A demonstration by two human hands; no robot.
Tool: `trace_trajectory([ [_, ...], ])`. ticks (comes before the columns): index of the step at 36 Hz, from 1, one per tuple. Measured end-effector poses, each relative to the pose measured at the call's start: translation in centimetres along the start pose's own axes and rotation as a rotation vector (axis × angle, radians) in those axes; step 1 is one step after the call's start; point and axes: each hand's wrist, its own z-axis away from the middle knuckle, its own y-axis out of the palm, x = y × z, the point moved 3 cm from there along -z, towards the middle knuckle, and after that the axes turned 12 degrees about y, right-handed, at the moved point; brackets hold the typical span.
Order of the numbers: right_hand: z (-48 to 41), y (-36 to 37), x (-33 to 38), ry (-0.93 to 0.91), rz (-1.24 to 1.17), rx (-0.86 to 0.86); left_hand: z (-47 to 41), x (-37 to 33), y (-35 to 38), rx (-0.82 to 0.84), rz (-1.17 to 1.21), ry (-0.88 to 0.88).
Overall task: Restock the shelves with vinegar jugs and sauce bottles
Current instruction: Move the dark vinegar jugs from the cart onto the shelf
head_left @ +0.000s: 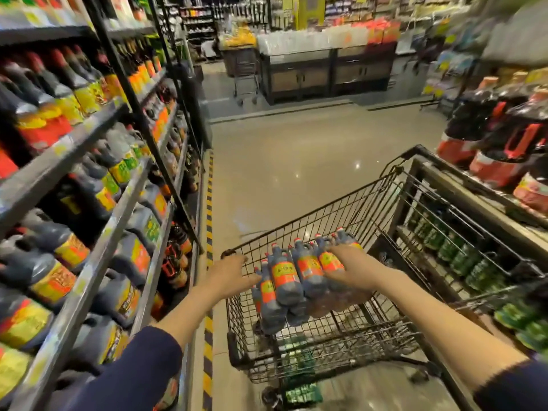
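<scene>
Your two forearms, in dark blue sleeves (142, 372) pushed back from the wrists, reach forward from the bottom edge. Between your hands is a wrapped pack of sauce bottles (292, 280), dark with red-and-yellow labels and red caps. It sits inside the wire cart (326, 221) towards its left side, with the caps pointing to the far end.

Your right hand (348, 264) lies flat on the pack's right side, fingers stretched across the labels and not curled round anything. Your left hand (229, 269) is at the pack's left side, over the cart's left rim, with the thumb reaching towards the bottles. You cannot tell whether its fingers clasp the rim.

Just left of the cart, a yellow-and-black striped line (209, 203) runs along the floor at the foot of the shelves (89, 185). They rise on your left, packed with dark jugs (50, 280) bearing yellow, red and green labels.

Tight against the cart's right side stands a display rack (462, 179), with dark jugs with red handles (504, 129) on top and green bottles (474, 262) below. Across the open floor at the far end stands a dark counter (326, 72), blurred.
</scene>
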Motion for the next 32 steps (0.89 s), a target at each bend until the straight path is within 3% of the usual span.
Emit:
trace_trajectory([
  [10,-5.1,2.6,-2.7,0.072,-0.060,0.023,-5.6,0.3,3.6,0.074,0.163,-0.056],
  [21,-13.3,4.9,-6.3,0.084,-0.085,0.176,-12.8,0.8,7.6,0.092,0.314,-0.162],
  [32,-20.4,8.3,-8.8,0.052,-0.173,0.338,-18.2,1.4,15.2,0.115,0.459,-0.483],
])
